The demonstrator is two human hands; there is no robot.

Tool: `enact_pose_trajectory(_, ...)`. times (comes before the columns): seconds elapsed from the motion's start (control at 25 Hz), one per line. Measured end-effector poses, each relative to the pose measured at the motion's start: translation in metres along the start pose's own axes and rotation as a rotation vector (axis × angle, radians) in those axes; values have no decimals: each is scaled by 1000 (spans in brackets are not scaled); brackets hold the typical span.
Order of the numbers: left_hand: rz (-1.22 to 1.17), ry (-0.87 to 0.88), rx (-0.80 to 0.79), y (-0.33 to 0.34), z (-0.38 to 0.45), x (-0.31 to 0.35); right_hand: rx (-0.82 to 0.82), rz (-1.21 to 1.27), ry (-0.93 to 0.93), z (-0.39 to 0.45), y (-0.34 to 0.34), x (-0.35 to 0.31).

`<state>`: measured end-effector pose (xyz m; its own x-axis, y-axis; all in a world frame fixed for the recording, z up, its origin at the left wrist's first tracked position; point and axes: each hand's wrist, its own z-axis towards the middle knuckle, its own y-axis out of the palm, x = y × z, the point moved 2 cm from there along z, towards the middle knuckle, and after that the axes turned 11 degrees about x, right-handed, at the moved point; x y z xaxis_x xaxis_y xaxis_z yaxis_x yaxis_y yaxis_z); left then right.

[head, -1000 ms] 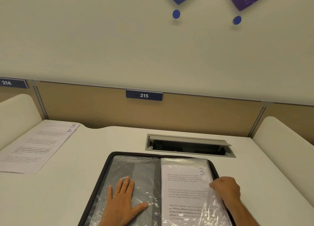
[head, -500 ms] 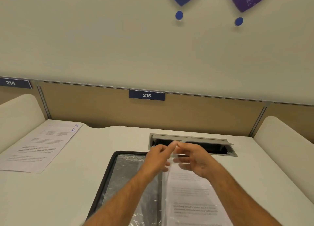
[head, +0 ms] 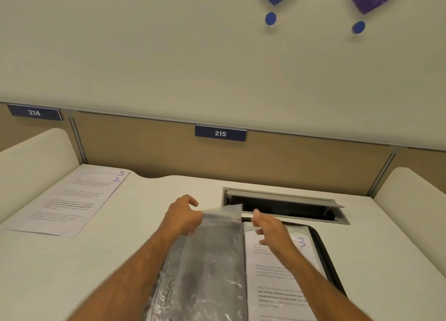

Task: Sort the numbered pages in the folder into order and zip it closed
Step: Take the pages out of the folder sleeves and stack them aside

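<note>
A black zip folder [head: 324, 250] lies open on the desk in front of me. My left hand [head: 183, 215] pinches the top of an empty clear plastic sleeve [head: 212, 260] and holds it lifted over the folder's left half. My right hand [head: 266, 226] hovers just right of the sleeve's top corner with fingers spread, holding nothing. Under it, the page marked 3 [head: 280, 279] lies in a sleeve on the folder's right half. Two loose pages [head: 72, 200], marked 5 and 2, are stacked on the desk at far left.
A grey cable hatch [head: 284, 206] stands open in the desk just behind the folder. A tan partition with a sign reading 215 [head: 220, 133] closes the back. Cream side dividers [head: 410, 195] flank the desk.
Both hands left the folder's pages and rose to the top of the spine. My left hand has taken the clear sleeve and turned it leftward; my right hand has let go.
</note>
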<state>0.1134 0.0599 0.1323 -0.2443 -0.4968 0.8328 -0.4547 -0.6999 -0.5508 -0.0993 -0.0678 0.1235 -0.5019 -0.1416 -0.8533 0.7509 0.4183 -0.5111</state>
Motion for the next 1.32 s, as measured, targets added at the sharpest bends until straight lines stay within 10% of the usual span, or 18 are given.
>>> enact_pose_trajectory(0.28,342,-62,8,1,13,-87,-109,-869,-176,25,1,110)
enact_pose_trajectory(1.04,377,-11,319,42,32,-95,16,-923,-232,91,-18,113)
enact_pose_trajectory(1.32,306,437,-10,128,21,-59,-42,-978,-239,136,-7,108)
